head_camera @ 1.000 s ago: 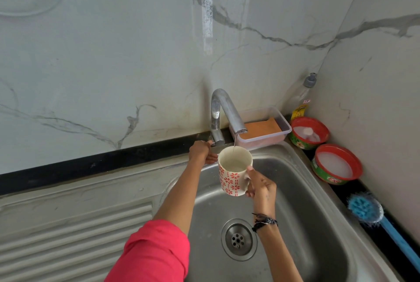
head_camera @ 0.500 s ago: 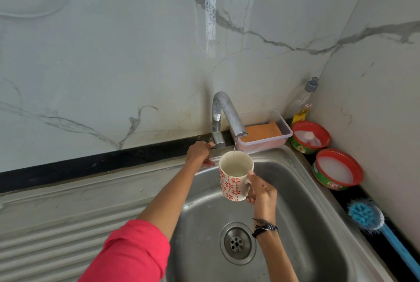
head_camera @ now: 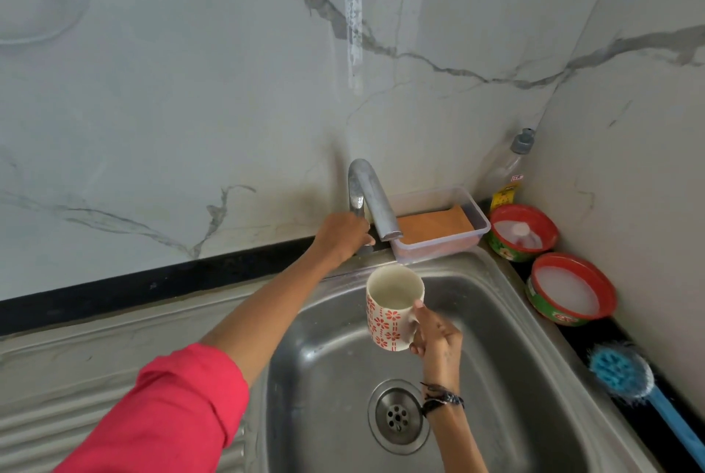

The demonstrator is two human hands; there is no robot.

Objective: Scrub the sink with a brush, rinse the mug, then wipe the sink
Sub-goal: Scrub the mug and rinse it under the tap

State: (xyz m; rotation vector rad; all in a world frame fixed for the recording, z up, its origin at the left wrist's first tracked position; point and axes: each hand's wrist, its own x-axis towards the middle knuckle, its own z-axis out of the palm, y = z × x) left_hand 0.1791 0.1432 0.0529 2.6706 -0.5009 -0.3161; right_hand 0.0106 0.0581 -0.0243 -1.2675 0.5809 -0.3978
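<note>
A white mug (head_camera: 389,310) with red flower patterns hangs upright over the steel sink (head_camera: 507,323), just below the tap spout (head_camera: 375,201). My right hand (head_camera: 437,337) grips the mug by its handle. My left hand (head_camera: 343,236) is curled round the tap's base, where the handle is hidden under it. No water stream shows at the spout. A blue scrub brush (head_camera: 625,377) lies on the black counter strip at the right, bristles facing up.
A clear tub (head_camera: 473,236) with an orange cloth sits behind the sink. Two red-rimmed green bowls (head_camera: 522,232) (head_camera: 572,289) and a dish-soap bottle (head_camera: 509,171) stand in the right corner. The drain (head_camera: 398,415) lies at the basin's middle. A ribbed drainboard (head_camera: 57,430) runs left.
The thin water stream seen earlier falling into the mug is gone. The mug has dropped slightly lower and away from the spout. My left hand stays on the tap.
</note>
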